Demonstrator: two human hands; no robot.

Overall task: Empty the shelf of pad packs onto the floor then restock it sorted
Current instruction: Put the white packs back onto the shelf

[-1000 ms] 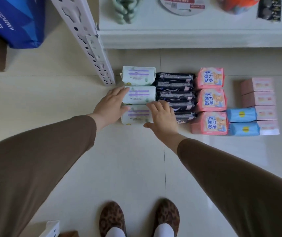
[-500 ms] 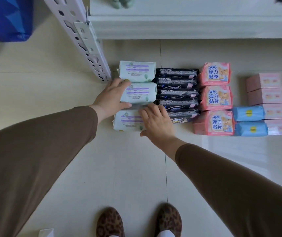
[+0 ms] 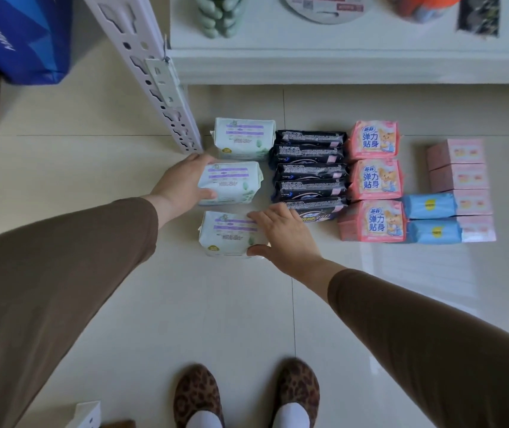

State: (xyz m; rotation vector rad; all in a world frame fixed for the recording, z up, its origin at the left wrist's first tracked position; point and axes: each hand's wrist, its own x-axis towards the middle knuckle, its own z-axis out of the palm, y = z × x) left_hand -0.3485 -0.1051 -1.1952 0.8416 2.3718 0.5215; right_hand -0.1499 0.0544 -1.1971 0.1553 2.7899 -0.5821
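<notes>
Pad packs lie sorted in columns on the tiled floor below the white shelf point(image 3: 339, 66). At the left are three pale green packs. My left hand point(image 3: 182, 183) grips the middle green pack point(image 3: 234, 180) by its left end. My right hand point(image 3: 281, 233) grips the nearest green pack point(image 3: 225, 233) at its right end, thumb under its near edge. The far green pack point(image 3: 243, 137) lies untouched. To the right come several black packs point(image 3: 308, 168), three pink packs point(image 3: 373, 180), two blue packs point(image 3: 429, 217) and several pale pink boxes point(image 3: 460, 177).
A white perforated shelf post point(image 3: 154, 72) slants down to the floor just left of the green packs. A blue bag point(image 3: 21, 35) stands at the far left. Other goods sit on the shelf top. My slippered feet point(image 3: 247, 396) stand on bare tiles below.
Both hands closed round their green packs. The middle and nearest green packs have moved apart from each other and away from the black column.
</notes>
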